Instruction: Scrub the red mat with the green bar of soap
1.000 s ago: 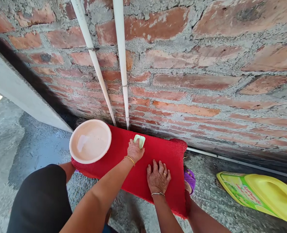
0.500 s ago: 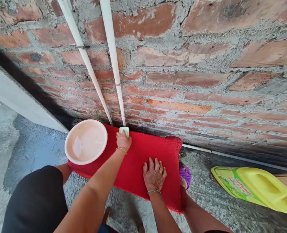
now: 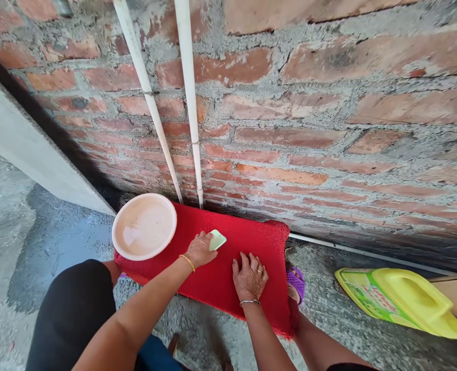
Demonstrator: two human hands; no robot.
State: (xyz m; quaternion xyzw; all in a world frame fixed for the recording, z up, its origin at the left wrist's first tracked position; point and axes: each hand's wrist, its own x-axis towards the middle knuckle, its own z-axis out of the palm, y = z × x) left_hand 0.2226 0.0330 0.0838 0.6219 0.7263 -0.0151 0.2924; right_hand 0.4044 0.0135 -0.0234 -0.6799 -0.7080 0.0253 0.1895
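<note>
A red mat (image 3: 228, 278), shaggy at its edges, is spread out in front of me, with what supports it hidden. My left hand (image 3: 201, 249) grips a small pale green block (image 3: 217, 240) with rounded corners, held down at the mat; whether it is soap or a brush back I cannot tell. To the right, my right hand (image 3: 250, 277) lies palm down on the red cloth, fingers stretched out and somewhat spread. A pale pink basin (image 3: 117, 242) holding water stands on the mat's left end.
Beyond the mat rises a rough brick wall (image 3: 290, 136) with two white pipes (image 3: 191, 77) running down it. A yellow jug (image 3: 409, 299) lies on the concrete floor at right. A grey slab (image 3: 31, 139) leans at left. A purple shoe (image 3: 295, 281) shows beside the mat.
My left hand has drawn the pale green block from the mat's far edge toward me and to the right. My right hand stays flat on the mat. The view has shifted slightly.
</note>
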